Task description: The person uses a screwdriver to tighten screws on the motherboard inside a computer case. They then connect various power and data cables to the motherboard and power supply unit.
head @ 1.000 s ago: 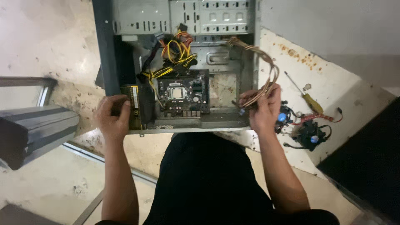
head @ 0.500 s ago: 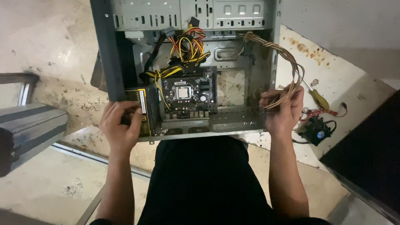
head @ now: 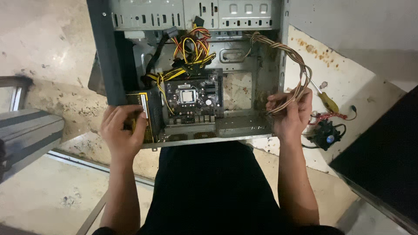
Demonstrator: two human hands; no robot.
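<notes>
An open grey metal computer case (head: 244,130) lies on its side on a stained pale floor (head: 39,52), with the person crouched at its near edge. The left hand (head: 123,130) is closed around the near left corner of the case, its fingers against the black and yellow power supply unit (head: 148,114) seated there. The right hand (head: 291,112) is closed around a bundle of thin brown and white twisted wires (head: 300,76) that arcs out of the far right of the case, over its right wall.

As far as it shows, the side panel is off, the dark green motherboard (head: 193,96) sits mounted in the middle with its processor bare, and the yellow, red and black power cables (head: 191,52) are loose above it. A black cooling fan (head: 326,134) and a yellow-handled screwdriver (head: 325,101) lie on the floor to the right, so the cooler seems not yet fitted
</notes>
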